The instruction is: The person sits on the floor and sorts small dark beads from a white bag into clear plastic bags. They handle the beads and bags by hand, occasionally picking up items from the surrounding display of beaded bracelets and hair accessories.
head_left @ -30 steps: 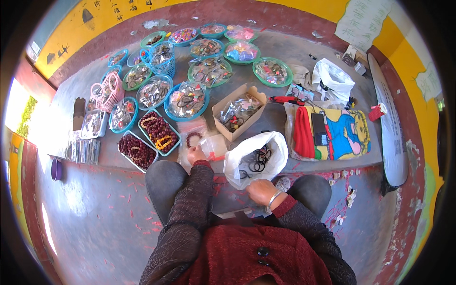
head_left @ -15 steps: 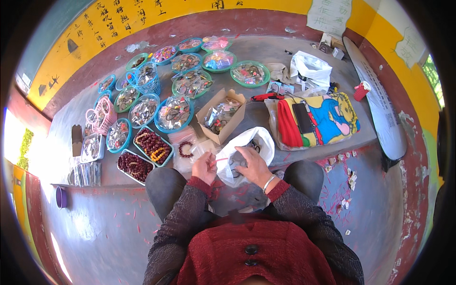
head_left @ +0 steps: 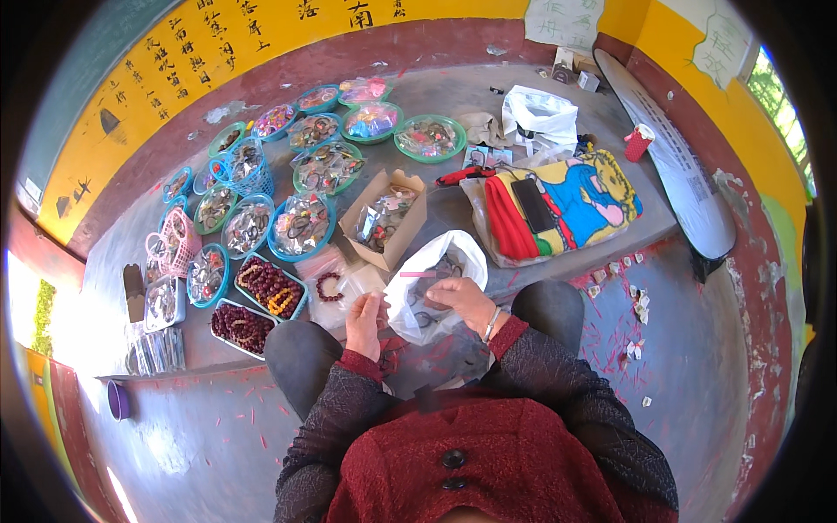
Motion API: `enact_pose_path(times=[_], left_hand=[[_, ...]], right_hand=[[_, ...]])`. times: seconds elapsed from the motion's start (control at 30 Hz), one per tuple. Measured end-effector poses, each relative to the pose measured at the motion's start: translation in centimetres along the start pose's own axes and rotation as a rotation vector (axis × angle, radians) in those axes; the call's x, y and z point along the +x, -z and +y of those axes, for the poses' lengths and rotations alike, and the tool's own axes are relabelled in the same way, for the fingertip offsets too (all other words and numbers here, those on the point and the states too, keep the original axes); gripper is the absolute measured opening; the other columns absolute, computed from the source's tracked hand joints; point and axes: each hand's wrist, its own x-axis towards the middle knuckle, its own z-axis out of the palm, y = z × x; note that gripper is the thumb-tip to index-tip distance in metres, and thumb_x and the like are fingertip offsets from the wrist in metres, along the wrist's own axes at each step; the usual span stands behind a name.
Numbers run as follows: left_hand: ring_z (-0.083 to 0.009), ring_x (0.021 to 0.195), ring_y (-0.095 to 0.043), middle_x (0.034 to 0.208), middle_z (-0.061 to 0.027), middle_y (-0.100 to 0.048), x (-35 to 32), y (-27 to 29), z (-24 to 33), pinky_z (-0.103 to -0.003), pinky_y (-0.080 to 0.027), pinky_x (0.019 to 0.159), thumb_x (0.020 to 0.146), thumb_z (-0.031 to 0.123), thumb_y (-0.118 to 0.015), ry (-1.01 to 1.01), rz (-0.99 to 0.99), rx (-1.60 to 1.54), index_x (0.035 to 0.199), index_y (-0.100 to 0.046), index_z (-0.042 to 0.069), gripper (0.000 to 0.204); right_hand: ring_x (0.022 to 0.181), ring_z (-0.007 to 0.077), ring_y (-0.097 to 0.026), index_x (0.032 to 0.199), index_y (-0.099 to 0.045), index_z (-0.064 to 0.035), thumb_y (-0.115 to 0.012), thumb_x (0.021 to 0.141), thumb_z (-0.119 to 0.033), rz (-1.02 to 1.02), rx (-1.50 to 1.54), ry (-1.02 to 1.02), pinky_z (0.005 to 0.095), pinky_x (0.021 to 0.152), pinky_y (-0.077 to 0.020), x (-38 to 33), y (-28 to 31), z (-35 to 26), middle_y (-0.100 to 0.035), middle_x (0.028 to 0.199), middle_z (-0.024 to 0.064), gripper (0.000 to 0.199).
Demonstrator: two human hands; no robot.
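A white plastic bag [head_left: 475,253] stands open between my knees, with dark-looking items in clear wrapping inside. At its left side my left hand [head_left: 364,324] is closed, thumb and fingertips together; what they hold, if anything, is too small to make out. My right hand [head_left: 466,303], with a silver bangle at the wrist, reaches over the bag's right side, its fingers pinched together on something I cannot make out. A thin pink strip [head_left: 418,275] shows across the bag's opening, apart from both hands. Left of the bag are clear plastic bags [head_left: 356,277] and a dark red bead bracelet [head_left: 329,286].
Two trays hold bead bracelets [head_left: 272,286]. Several baskets of packaged trinkets [head_left: 301,225] and a cardboard box [head_left: 384,218] spread beyond. A phone [head_left: 533,205] lies on a colourful folded blanket [head_left: 593,205]. A red cup [head_left: 639,142] stands farther right. Red scraps [head_left: 602,336] litter the floor.
The pink strip was at my left fingertips and now shows over the bag, apart from them. My left hand has lowered slightly; my right fingers have closed together. The view has shifted.
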Motion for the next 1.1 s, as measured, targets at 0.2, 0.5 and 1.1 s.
enact_pose_path(times=[0.2, 0.5, 1.1], left_hand=[[-0.0066, 0.078, -0.053, 0.086, -0.0018, -0.064, -0.1, -0.6, -0.6, -0.021, -0.040, 0.068, 0.085, 0.015, -0.059, 0.011, -0.210, 0.202, 0.094, -0.064, 0.002, 0.016], [-0.0091, 0.063, -0.052, 0.077, -0.0038, -0.063, 1.2, 0.8, -1.6, -0.022, -0.042, 0.064, 0.083, 0.010, -0.059, 0.100, -0.132, -0.075, 0.086, -0.064, 0.002, 0.009], [-0.0087, 0.063, -0.053, 0.073, -0.0047, -0.062, 0.7, 0.0, -2.3, -0.021, -0.042, 0.060, 0.081, 0.004, -0.060, 0.072, -0.152, -0.022, 0.083, -0.064, -0.002, 0.007]], right_hand=[[0.074, 0.0095, -0.059, 0.090, -0.063, -0.0003, -0.063, 0.082, -0.015, -0.097, 0.035, -0.074, 0.0222, 0.068, -0.0460, -0.3, -0.7, -0.1, -0.064, 0.081, 0.0041, 0.017], [0.073, 0.0094, -0.058, 0.090, -0.063, -0.0007, -0.065, 0.081, -0.017, -0.154, -0.021, -0.098, 0.0218, 0.069, -0.0446, 0.1, -1.0, 0.1, -0.063, 0.080, 0.0032, 0.019], [0.074, 0.0106, -0.060, 0.090, -0.063, 0.0040, -0.063, 0.081, -0.008, -0.118, -0.060, -0.081, 0.0220, 0.069, -0.0488, 0.3, -1.2, 0.9, -0.064, 0.081, 0.0050, 0.015]])
